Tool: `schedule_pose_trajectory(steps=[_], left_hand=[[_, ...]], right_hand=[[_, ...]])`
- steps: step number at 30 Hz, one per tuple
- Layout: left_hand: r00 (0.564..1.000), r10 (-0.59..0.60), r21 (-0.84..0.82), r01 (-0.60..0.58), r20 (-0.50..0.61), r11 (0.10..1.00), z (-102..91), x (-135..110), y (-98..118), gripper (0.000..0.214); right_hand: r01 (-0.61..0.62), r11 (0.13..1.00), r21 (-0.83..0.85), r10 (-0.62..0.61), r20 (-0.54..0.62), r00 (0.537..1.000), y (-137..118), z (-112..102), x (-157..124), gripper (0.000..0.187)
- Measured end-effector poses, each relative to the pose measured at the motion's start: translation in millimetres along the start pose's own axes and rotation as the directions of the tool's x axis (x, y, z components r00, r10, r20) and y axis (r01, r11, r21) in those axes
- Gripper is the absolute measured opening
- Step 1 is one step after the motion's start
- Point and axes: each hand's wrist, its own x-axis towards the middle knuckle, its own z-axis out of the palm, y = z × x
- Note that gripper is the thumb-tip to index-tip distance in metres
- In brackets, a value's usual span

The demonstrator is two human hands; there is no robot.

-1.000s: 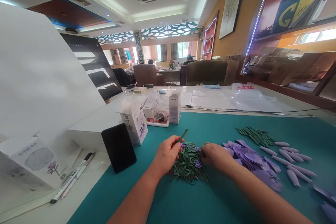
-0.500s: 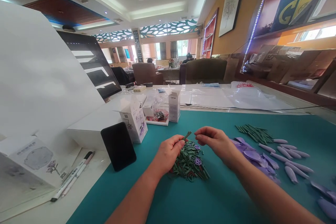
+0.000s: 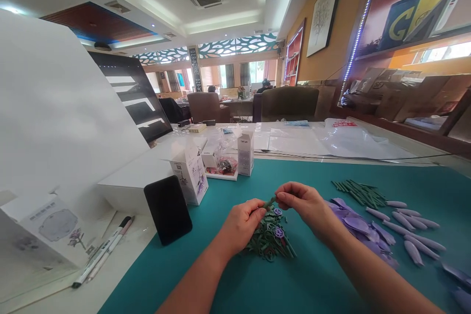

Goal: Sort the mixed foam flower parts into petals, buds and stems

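Between my two hands is a small green stem-like piece [image 3: 270, 202], held above a pile of small green parts [image 3: 270, 240]. My left hand [image 3: 247, 221] is closed on its lower end, thumb and fingers pinched. The fingertips of my right hand [image 3: 298, 199] are pinched at its upper end; whether they hold a separate tiny part is hidden. Purple wheel-shaped pieces [image 3: 278, 232] lie on the green pile. Right of my right hand lie purple petal pieces [image 3: 358, 225], slim lilac bud-shaped pieces [image 3: 414, 218] and a bundle of green sticks [image 3: 360, 192].
All this lies on a teal mat [image 3: 239, 289]. To the left stand a black tablet-like device [image 3: 168, 210], a printed white box [image 3: 191, 176] and a narrower box [image 3: 246, 154]. A white tray [image 3: 222, 175] holds bagged parts. Two marker pens [image 3: 105, 250] lie at far left.
My right hand has closed in on the green piece, and its fingertips now meet the upper end. My left hand keeps its grip. The camera view has shifted slightly.
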Motion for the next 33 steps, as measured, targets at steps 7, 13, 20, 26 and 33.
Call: schedule_pose_trajectory(steps=[7, 13, 20, 26, 33], left_hand=[[0.999, 0.005, 0.037, -0.004, -0.032, 0.999, 3.0, -1.4, 3.8, 0.028], [0.999, -0.034, 0.022, 0.034, -0.001, 0.999, 0.2, -3.0, 9.2, 0.034], [0.998, -0.040, -0.043, 0.041, 0.043, 0.998, -3.7, -2.1, 7.7, 0.034], [0.996, -0.046, -0.085, 0.052, 0.077, 0.995, -5.7, -1.9, 5.0, 0.035], [0.990, -0.048, -0.158, 0.069, 0.131, 0.985, -6.4, -1.4, 3.8, 0.036]], right_hand=[[0.023, 0.996, -0.084, -0.020, 0.039, 0.999, 0.8, 3.4, -2.8, 0.018], [0.048, 0.980, -0.195, -0.038, 0.053, 0.998, 5.4, 1.6, -4.0, 0.015], [0.067, 0.961, -0.270, -0.051, 0.069, 0.996, -2.7, 1.8, -7.3, 0.014], [0.102, 0.945, -0.311, -0.082, 0.077, 0.994, -7.1, 2.4, -9.6, 0.015], [0.142, 0.927, -0.346, -0.116, 0.095, 0.989, -12.2, 4.7, -11.8, 0.014]])
